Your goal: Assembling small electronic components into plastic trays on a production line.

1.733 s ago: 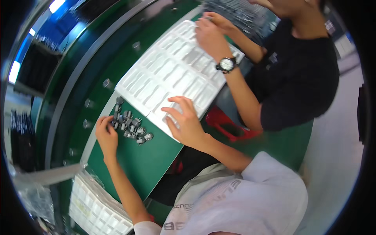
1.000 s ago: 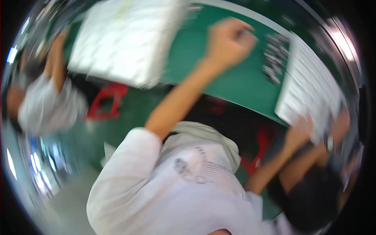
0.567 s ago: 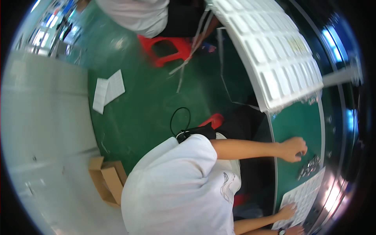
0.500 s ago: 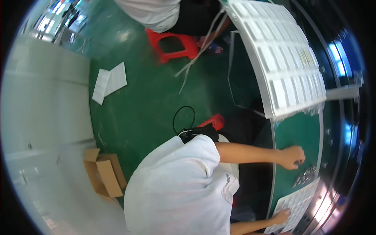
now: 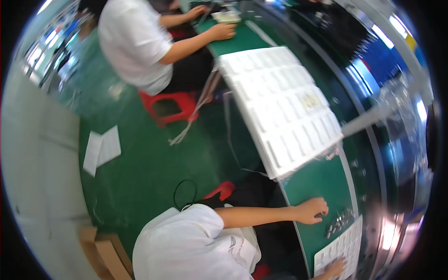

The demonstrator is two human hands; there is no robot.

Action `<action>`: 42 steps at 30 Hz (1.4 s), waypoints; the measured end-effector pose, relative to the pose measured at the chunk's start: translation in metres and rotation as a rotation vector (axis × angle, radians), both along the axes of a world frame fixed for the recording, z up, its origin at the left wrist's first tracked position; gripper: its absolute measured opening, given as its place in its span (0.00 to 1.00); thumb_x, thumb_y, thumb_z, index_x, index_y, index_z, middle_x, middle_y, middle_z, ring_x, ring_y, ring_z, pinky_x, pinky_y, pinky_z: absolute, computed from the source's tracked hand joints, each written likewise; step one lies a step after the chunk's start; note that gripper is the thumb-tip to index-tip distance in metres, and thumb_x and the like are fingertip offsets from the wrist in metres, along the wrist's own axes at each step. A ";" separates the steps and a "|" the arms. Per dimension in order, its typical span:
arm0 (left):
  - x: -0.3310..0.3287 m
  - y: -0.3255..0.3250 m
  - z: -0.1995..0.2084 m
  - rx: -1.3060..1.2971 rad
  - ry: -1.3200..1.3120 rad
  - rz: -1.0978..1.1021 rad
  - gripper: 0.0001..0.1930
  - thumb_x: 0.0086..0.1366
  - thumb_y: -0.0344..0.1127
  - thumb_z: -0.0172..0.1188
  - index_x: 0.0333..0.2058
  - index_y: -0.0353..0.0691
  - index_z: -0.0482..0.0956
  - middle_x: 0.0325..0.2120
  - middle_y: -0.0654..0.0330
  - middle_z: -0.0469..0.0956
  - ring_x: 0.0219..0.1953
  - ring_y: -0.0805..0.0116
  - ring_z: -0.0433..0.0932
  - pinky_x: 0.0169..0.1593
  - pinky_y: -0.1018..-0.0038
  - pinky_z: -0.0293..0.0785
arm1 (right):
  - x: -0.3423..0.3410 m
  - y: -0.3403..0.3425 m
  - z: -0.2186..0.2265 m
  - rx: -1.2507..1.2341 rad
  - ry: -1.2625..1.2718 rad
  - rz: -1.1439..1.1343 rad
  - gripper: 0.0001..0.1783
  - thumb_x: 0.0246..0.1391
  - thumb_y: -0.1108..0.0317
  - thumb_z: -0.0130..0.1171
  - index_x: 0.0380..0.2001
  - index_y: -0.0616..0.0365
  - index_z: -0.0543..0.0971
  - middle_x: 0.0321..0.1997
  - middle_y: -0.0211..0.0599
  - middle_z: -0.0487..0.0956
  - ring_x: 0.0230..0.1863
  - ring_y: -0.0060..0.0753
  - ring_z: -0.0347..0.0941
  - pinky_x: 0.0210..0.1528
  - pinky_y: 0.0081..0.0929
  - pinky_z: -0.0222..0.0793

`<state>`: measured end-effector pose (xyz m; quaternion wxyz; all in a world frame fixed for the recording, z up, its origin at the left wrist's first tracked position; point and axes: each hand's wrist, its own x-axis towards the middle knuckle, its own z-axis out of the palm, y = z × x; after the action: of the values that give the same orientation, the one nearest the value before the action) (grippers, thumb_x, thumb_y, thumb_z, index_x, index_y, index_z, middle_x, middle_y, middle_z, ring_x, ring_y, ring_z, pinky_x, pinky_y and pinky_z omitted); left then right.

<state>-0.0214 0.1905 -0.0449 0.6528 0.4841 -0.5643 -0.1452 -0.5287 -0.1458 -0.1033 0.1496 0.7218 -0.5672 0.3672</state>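
Left hand [image 5: 310, 211]: fingers curled, apparently closed on a small dark part [image 5: 319, 215], just beside the parts heap [image 5: 339, 223]. Heap's long axis runs alongside the white tray [image 5: 346, 244]; left hand nearer. Right hand [image 5: 337, 267]: beyond heap, at tray; grip cannot be told.

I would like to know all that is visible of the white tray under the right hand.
The tray is white, looks like thin moulded plastic, and has rows of shallow recesses. It lies flat on the green table and runs to the picture's lower edge. Small dark parts are heaped beside its edge; whether they touch it is unclear. The right hand is over it, but contact cannot be confirmed.
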 end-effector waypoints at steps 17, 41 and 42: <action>0.013 0.003 0.040 0.358 -0.254 -0.008 0.09 0.56 0.25 0.67 0.37 0.38 0.81 0.34 0.60 0.78 0.33 0.70 0.74 0.37 0.77 0.68 | 0.197 0.228 0.122 0.239 -0.018 -0.001 0.28 0.57 0.65 0.59 0.60 0.62 0.71 0.68 0.61 0.62 0.71 0.73 0.50 0.71 0.58 0.47; 0.006 0.030 0.030 0.337 0.657 -0.348 0.16 0.56 0.19 0.68 0.42 0.35 0.74 0.37 0.61 0.79 0.35 0.78 0.78 0.40 0.81 0.74 | 0.343 0.339 0.135 0.749 -0.651 0.716 0.25 0.52 0.81 0.60 0.56 0.67 0.75 0.61 0.46 0.73 0.52 0.40 0.75 0.54 0.32 0.70; 0.002 0.036 0.037 0.370 0.730 -0.427 0.17 0.58 0.22 0.68 0.45 0.35 0.74 0.39 0.59 0.79 0.38 0.77 0.79 0.43 0.81 0.75 | 0.354 0.332 0.143 0.625 -0.357 0.856 0.26 0.49 0.80 0.63 0.54 0.66 0.75 0.59 0.47 0.75 0.52 0.42 0.75 0.54 0.34 0.70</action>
<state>-0.0190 0.2268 -0.0076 0.6667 0.3827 -0.3492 -0.5358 -0.1751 0.1857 0.0394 -0.3325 0.8242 -0.3221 0.3261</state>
